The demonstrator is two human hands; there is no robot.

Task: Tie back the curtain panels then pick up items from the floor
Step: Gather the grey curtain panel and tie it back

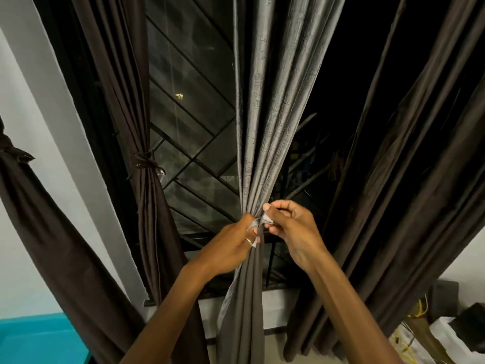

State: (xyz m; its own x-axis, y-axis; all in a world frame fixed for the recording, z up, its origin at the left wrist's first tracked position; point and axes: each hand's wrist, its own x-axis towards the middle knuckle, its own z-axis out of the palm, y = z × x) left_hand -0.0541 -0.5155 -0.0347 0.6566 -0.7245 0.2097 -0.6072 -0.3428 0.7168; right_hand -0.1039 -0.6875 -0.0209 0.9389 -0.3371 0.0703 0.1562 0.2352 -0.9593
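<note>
A grey curtain panel [265, 122] hangs in the middle of the window, gathered into a bunch at hand height. Around the bunch runs a thin grey tie strip [256, 224]. My left hand [231, 245] grips the bunch and one end of the strip from the left. My right hand [291, 227] pinches the other end of the strip just to the right of the bunch. A dark brown panel [147, 206] to the left is bound with a knotted tie [147, 160]. Another dark brown panel [393, 193] hangs loose on the right.
A window with a diagonal metal grille [199, 153] is behind the curtains. A further brown curtain [39, 206] hangs at far left by the white wall. A teal surface [34, 337] is at bottom left. Bags and yellow cords [425, 329] lie at bottom right.
</note>
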